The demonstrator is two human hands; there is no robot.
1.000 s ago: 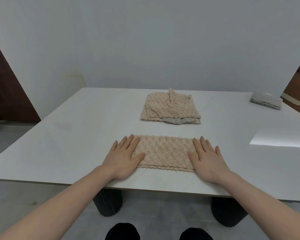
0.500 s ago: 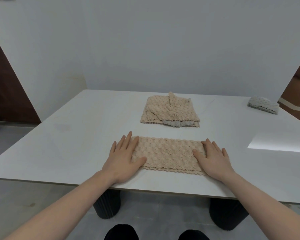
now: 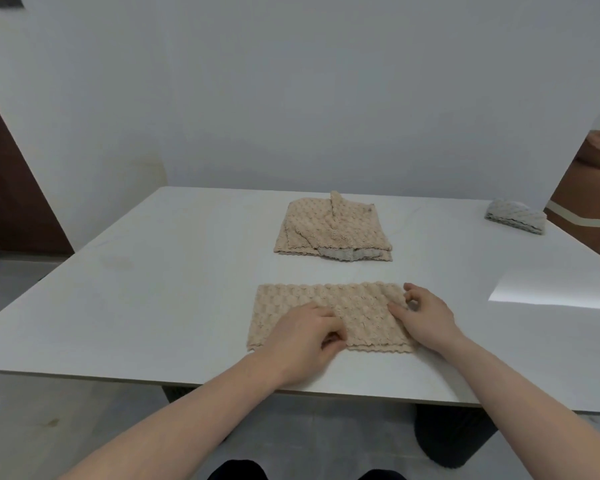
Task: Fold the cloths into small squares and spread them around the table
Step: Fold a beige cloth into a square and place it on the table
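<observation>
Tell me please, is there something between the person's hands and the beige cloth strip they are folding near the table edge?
No, nothing visible. The left hand and the right hand both lie directly on the beige cloth strip. The pile of cloths lies farther back, and the grey folded cloth is at the far right corner.

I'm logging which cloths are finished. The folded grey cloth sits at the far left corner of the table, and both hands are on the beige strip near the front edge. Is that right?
One detail is off. In the head view the folded grey cloth sits at the far right corner of the table, not the left. The rest holds: the left hand and right hand are both on the beige strip near the front edge.
</observation>
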